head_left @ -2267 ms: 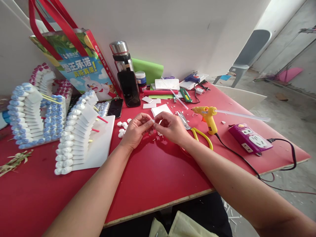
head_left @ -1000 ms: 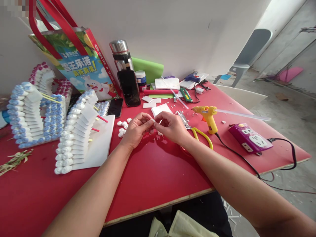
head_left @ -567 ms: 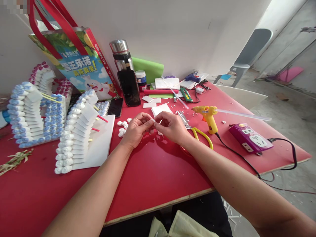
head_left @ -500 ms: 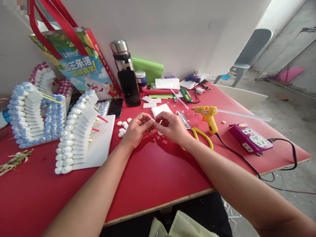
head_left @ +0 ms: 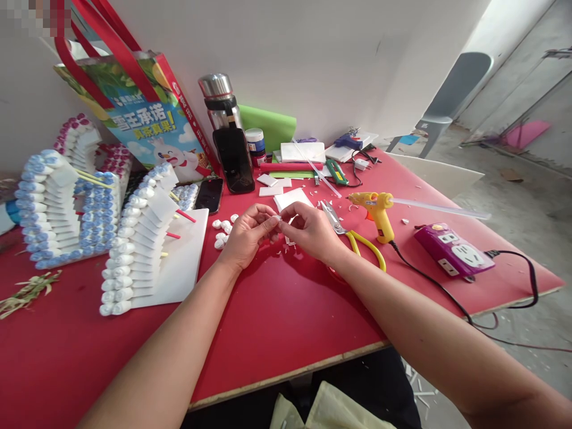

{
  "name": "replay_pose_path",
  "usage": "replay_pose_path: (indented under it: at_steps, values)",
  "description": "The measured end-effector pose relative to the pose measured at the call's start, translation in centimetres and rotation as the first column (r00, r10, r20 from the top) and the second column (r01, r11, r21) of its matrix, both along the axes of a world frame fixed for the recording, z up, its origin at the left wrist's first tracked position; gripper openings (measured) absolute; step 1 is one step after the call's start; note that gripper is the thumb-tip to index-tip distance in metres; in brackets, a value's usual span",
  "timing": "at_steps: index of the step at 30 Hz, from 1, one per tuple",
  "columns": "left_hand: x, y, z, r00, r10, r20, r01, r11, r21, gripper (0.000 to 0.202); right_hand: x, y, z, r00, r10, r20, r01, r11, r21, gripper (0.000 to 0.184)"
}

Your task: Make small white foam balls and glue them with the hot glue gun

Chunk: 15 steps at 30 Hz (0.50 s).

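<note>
My left hand (head_left: 251, 235) and my right hand (head_left: 310, 231) meet over the red table, thumbs and forefingers pinched together. Between the fingertips a small white piece (head_left: 279, 218) just shows; the fingers cover most of it. Several little white rolled pieces (head_left: 220, 243) lie left of my left hand. Behind the hands are flat white cards (head_left: 295, 198) and tiny white scraps. Scissors with yellow handles (head_left: 367, 250) lie beside my right wrist, partly under the forearm. Further left, white rolls and folded white strips form a curved row (head_left: 134, 250) on a white board (head_left: 190, 256).
A yellow glue gun (head_left: 378, 211) with a long clear stick and a purple power strip (head_left: 456, 249) sit to the right, cables trailing. At the back stand a steel flask (head_left: 218, 98), a phone (head_left: 233, 158) and a printed bag (head_left: 147, 119). Blue-and-white models (head_left: 49, 208) stand left.
Almost nothing differs. Both hands keep the same pinch in the same place, with at most a slight shift of the fingers.
</note>
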<state>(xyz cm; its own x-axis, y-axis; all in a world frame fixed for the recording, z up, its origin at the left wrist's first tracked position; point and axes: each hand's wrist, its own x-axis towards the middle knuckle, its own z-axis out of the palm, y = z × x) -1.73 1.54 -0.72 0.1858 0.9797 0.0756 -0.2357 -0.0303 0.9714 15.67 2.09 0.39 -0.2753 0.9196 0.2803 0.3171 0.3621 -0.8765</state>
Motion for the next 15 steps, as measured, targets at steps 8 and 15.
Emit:
replay_pose_path:
  at_steps: [8,15]
  values:
    - [-0.11,0.04,0.08,1.000,0.001,-0.017,-0.001,1.000,-0.004,0.025,0.00,0.01,-0.64,0.995,0.067,-0.071,-0.074,0.991,-0.114,0.017]
    - [-0.22,-0.01,0.17,0.999,-0.017,-0.049,0.017,1.000,0.013,0.025,0.29,0.06,0.03,0.998,0.036,0.050,-0.045,0.983,0.180,0.008]
